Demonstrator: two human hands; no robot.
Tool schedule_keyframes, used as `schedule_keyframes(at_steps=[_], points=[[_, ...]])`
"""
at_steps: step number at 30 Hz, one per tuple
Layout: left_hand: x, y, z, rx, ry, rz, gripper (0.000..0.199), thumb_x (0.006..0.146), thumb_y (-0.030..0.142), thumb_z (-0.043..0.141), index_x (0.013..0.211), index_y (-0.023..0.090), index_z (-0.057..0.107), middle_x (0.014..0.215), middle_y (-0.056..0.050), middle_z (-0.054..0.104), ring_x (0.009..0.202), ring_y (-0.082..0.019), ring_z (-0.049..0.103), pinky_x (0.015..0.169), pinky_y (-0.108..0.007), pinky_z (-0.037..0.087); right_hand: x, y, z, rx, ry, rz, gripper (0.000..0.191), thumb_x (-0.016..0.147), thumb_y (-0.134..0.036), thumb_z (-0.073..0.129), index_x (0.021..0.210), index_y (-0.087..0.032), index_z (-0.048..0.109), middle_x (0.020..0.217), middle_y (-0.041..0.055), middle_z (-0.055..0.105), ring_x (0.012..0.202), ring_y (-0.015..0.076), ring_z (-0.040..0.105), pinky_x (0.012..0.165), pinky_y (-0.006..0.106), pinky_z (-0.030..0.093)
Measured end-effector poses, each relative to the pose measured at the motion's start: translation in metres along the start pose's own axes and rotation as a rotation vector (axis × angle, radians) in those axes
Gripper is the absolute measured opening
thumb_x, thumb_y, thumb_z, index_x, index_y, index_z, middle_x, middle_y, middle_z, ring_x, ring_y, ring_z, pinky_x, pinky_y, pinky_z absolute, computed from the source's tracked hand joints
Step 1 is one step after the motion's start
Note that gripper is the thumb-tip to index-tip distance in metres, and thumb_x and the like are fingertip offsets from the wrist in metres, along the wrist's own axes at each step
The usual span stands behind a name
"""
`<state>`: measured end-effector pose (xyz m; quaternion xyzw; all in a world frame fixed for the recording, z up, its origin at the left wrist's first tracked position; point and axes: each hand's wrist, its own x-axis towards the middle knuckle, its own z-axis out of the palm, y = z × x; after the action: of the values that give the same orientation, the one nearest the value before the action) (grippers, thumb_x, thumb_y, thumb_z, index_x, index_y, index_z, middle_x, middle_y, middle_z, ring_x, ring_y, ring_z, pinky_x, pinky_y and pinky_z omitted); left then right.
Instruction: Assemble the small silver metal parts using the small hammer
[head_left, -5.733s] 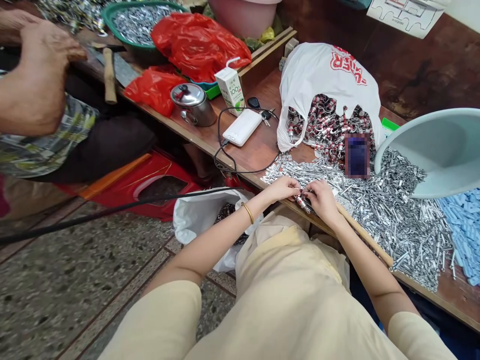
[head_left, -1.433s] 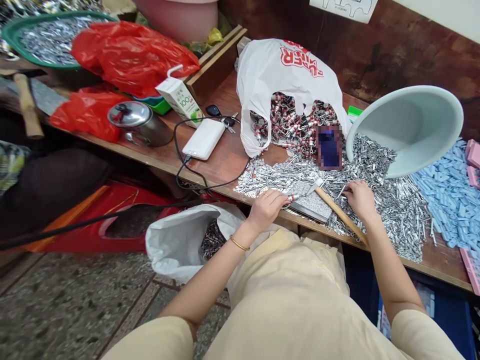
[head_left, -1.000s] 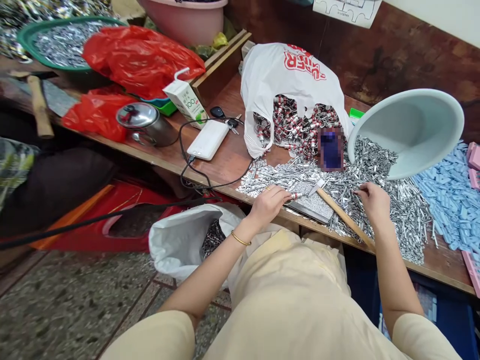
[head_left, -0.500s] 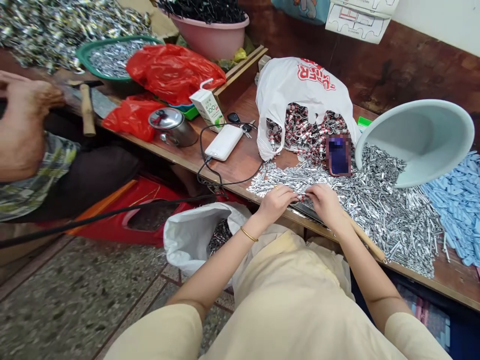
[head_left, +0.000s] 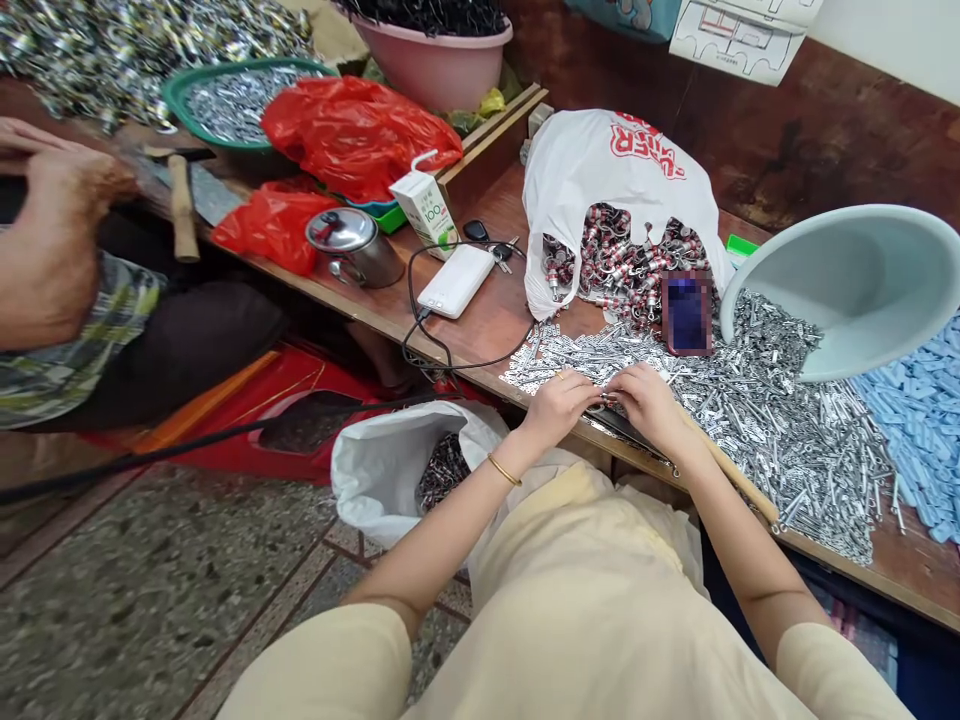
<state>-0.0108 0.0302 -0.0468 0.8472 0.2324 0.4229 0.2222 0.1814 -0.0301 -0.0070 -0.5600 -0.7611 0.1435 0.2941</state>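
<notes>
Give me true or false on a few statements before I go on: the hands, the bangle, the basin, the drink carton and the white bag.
1. The left hand and right hand meet at a small metal piece. True.
2. The gold bangle is on the right wrist. False: the bangle is on the left.
3. The pale basin is tipped, its mouth by the metal parts. True.
4. The drink carton has no straw. False: a white straw sticks out of the carton.
5. The white bag shows red-and-silver pieces in its opening. True.
</notes>
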Motion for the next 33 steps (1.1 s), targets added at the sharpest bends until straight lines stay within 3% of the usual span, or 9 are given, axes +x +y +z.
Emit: schedule_keyframes(at_steps=[3, 6, 9, 16, 21, 26, 29, 31, 33], points=[[0.002, 0.011, -0.003, -0.142, 0.117, -0.116, 0.017, 0.097, 0.027, 0.063, 0.093, 0.020, 0.077, 0.084, -0.006, 0.075, 0.078, -0.016, 0.067, 0.072, -0.032, 0.054, -0.007, -0.006, 0.002, 0.169, 0.109, 0.117, 0.012, 0.095, -0.026, 0.059, 0.104, -0.022, 0.065, 0.111, 0.0099, 0.066, 0.104, 0.0249, 0.061, 0.089, 0.041, 0.052], [0.006, 0.023, -0.010, -0.201, 0.149, -0.181, 0.015, 0.096, 0.027, 0.065, 0.094, 0.020, 0.078, 0.084, -0.005, 0.075, 0.078, -0.016, 0.068, 0.070, -0.031, 0.054, -0.014, -0.018, 0.001, 0.327, 0.185, 0.175, 0.013, 0.096, -0.027, 0.058, 0.105, -0.023, 0.065, 0.104, 0.0072, 0.067, 0.095, 0.0216, 0.064, 0.078, 0.036, 0.056], [0.009, 0.034, -0.020, -0.125, 0.058, -0.114, 0.017, 0.097, 0.027, 0.062, 0.094, 0.020, 0.077, 0.083, -0.005, 0.075, 0.079, -0.017, 0.067, 0.074, -0.033, 0.054, -0.018, -0.032, -0.008, 0.296, 0.247, 0.125, 0.012, 0.097, -0.026, 0.057, 0.099, -0.024, 0.069, 0.103, 0.0070, 0.067, 0.098, 0.0217, 0.064, 0.081, 0.037, 0.057], [0.019, 0.055, -0.051, 0.100, -0.170, 0.103, 0.027, 0.103, 0.023, 0.047, 0.098, 0.019, 0.074, 0.084, -0.006, 0.071, 0.080, -0.017, 0.063, 0.075, -0.032, 0.053, -0.021, -0.052, -0.039, 0.238, 0.169, -0.008, 0.016, 0.097, -0.028, 0.060, 0.108, -0.027, 0.072, 0.104, 0.0072, 0.067, 0.096, 0.0208, 0.065, 0.081, 0.038, 0.059], [0.021, 0.060, -0.064, 0.194, -0.287, 0.281, 0.027, 0.103, 0.017, 0.044, 0.097, 0.018, 0.070, 0.080, -0.006, 0.069, 0.075, -0.016, 0.061, 0.070, -0.029, 0.051, -0.032, -0.056, -0.039, 0.333, 0.138, -0.005, 0.015, 0.096, -0.030, 0.064, 0.105, -0.029, 0.075, 0.101, 0.0060, 0.067, 0.092, 0.0196, 0.066, 0.072, 0.034, 0.061], [0.015, 0.058, -0.068, 0.054, -0.349, 0.321, 0.023, 0.101, 0.016, 0.048, 0.102, 0.020, 0.070, 0.083, -0.006, 0.070, 0.077, -0.016, 0.063, 0.074, -0.029, 0.054, -0.046, -0.058, -0.034, 0.438, 0.125, 0.053, 0.011, 0.093, -0.031, 0.067, 0.099, -0.027, 0.076, 0.098, 0.0058, 0.067, 0.086, 0.0178, 0.066, 0.065, 0.030, 0.060], [0.013, 0.058, -0.061, -0.079, -0.290, 0.289, 0.020, 0.100, 0.016, 0.053, 0.103, 0.022, 0.072, 0.086, -0.005, 0.072, 0.079, -0.015, 0.064, 0.074, -0.029, 0.055, -0.054, -0.061, -0.028, 0.470, 0.199, 0.106, 0.011, 0.092, -0.033, 0.069, 0.096, -0.026, 0.076, 0.096, 0.0059, 0.068, 0.085, 0.0181, 0.066, 0.065, 0.031, 0.059], [0.010, 0.062, -0.049, -0.176, -0.149, 0.147, 0.014, 0.097, 0.019, 0.060, 0.100, 0.023, 0.073, 0.090, -0.005, 0.072, 0.085, -0.015, 0.066, 0.078, -0.030, 0.056, -0.059, -0.065, -0.018, 0.502, 0.330, 0.173, 0.010, 0.090, -0.034, 0.071, 0.093, -0.026, 0.077, 0.094, 0.0057, 0.067, 0.086, 0.0188, 0.066, 0.068, 0.032, 0.060], [0.004, 0.071, -0.031, -0.297, 0.020, -0.080, 0.008, 0.095, 0.024, 0.065, 0.095, 0.022, 0.073, 0.098, -0.006, 0.071, 0.093, -0.017, 0.067, 0.082, -0.031, 0.057, -0.063, -0.070, -0.003, 0.599, 0.481, 0.268, 0.009, 0.088, -0.035, 0.074, 0.091, -0.026, 0.076, 0.093, 0.0056, 0.065, 0.086, 0.0192, 0.065, 0.067, 0.033, 0.060]])
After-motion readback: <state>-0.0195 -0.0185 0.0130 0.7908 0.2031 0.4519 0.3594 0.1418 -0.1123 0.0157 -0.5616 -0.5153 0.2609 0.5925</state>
